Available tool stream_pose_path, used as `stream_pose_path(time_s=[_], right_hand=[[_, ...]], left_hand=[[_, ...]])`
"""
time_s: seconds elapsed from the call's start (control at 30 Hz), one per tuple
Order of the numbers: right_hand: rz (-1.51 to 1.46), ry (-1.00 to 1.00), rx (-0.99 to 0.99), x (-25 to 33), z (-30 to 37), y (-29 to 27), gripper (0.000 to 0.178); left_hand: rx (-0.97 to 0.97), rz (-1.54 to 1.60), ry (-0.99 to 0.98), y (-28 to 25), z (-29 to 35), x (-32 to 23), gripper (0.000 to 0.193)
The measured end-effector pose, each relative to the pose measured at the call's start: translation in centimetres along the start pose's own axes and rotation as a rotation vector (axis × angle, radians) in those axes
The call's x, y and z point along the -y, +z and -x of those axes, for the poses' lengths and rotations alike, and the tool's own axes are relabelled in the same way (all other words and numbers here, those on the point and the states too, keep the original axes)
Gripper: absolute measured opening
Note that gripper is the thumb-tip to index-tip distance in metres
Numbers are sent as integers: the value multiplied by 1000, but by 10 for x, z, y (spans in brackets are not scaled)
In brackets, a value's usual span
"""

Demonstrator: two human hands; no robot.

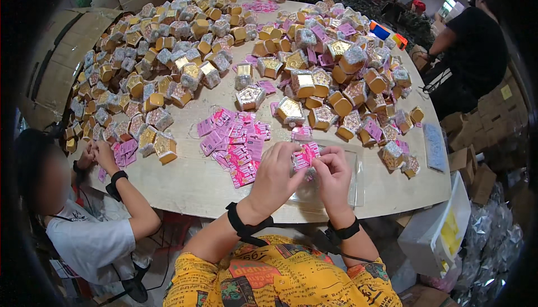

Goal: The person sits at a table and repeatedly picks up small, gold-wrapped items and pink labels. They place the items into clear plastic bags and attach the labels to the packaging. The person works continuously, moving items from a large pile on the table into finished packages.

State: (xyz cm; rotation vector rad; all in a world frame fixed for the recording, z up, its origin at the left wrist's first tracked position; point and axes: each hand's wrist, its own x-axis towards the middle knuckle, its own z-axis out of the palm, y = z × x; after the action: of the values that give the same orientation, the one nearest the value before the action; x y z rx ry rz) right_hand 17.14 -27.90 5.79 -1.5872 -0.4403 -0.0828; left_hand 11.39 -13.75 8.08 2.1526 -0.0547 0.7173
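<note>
Near the front edge of the table, my left hand (273, 173) is closed on a small pink printed tag (303, 158). My right hand (334, 177) meets it from the other side, thumb and fingers pinched at the tag's right edge. Just under the fingertips shows a bit of something glittery and silvery, mostly hidden. Beneath my hands lies a shallow clear tray (359, 186). Left of my left hand is a loose heap of pink tags (242, 168), some lilac side up. Beyond my hands stand gold-and-silver glitter house ornaments (291, 111).
Ornaments (190, 74) are heaped over the table's left and far side. A pale blue slab (434, 147) lies at the right edge, above a white bin (443, 228). A person in white (98, 245) works at left; others are across and at right. Cartons (493, 122) stand behind.
</note>
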Motion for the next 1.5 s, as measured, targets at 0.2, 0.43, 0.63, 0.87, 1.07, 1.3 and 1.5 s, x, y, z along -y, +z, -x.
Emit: stream_pose_path(time_s=[0.2,0.43,0.63,0.87,1.07,1.3,1.5], right_hand=[[-111,138,9,-4,-3,-5,11],[-271,214,64,11,-4,3,7],[-358,317,142,14,3,9,12],[-528,391,256,20,3,5,10],[-479,395,431,19,1,-2,9],[-286,438,588,29,-6,-11,13],[-169,426,682,34,-8,-13,16]], left_hand=[[-13,-7,107,-5,-1,5,19],[-18,-3,71,-18,-5,-2,7],[0,297,-185,-12,-2,-5,5],[92,14,64,-36,-4,-12,6],[221,-307,464,-61,-8,-14,17],[395,-571,619,-70,-16,-30,36],[433,-537,594,-68,-15,-30,18]])
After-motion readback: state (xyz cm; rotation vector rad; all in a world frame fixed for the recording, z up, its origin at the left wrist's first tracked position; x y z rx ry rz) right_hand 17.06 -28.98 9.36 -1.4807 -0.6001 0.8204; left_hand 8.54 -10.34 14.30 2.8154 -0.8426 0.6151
